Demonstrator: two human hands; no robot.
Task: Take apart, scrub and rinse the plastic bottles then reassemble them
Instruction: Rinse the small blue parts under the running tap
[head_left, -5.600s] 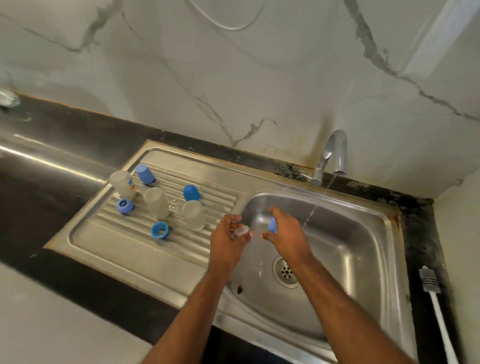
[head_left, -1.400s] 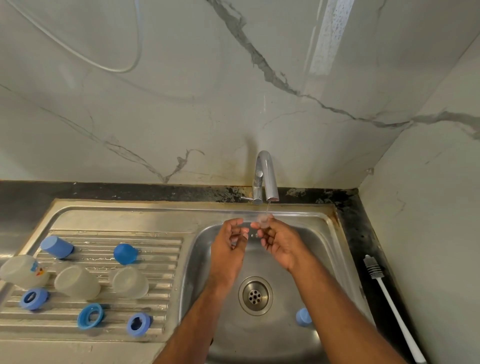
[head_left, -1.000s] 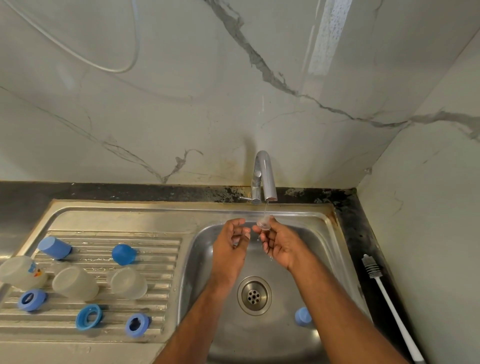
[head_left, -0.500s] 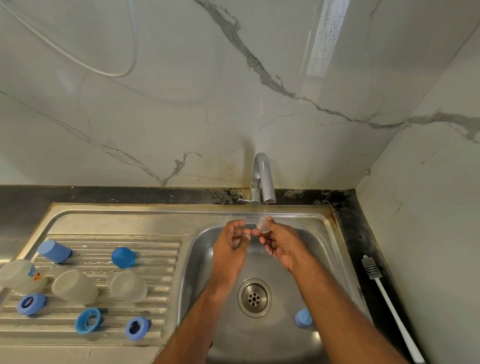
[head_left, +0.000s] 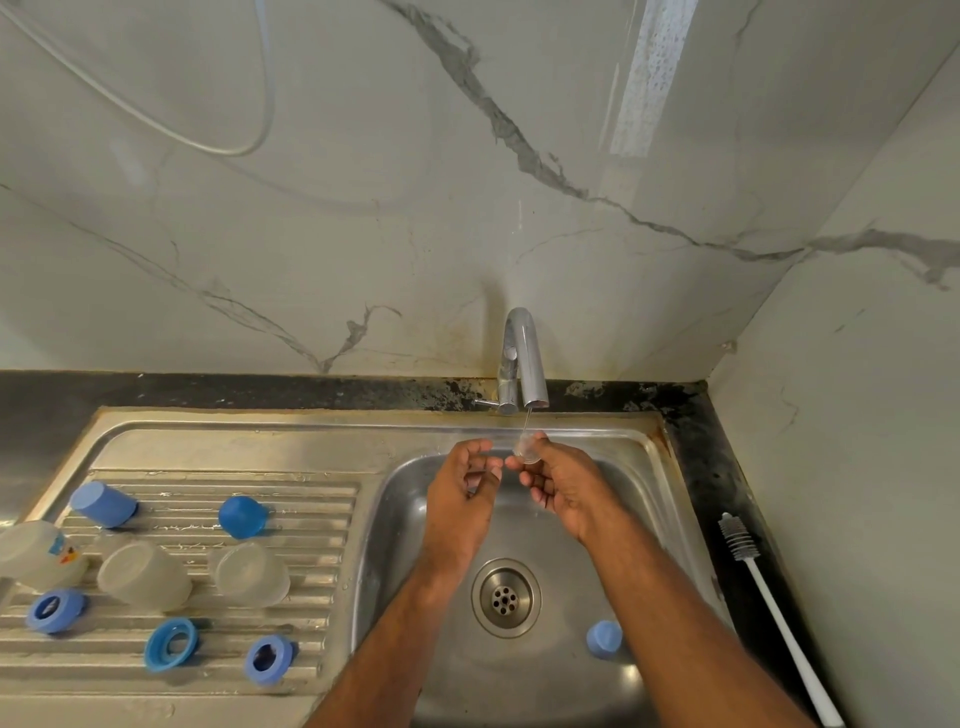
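head view: my right hand (head_left: 563, 483) pinches a small clear teat (head_left: 527, 450) under the tap (head_left: 524, 364) trickle, over the sink (head_left: 395, 519). my left hand (head_left: 460, 499) sits beside it, fingers loosely curled, its grip empty. wet and slick, the teat may slip toward the drain (head_left: 505, 597). bottles (head_left: 249, 571) and rings (head_left: 171, 643) wait on the drainboard.

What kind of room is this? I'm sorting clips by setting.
Likely a home kitchen: a steel sink with ribbed drainboard set in a dark counter, a running tap, marble-look wall tiles.
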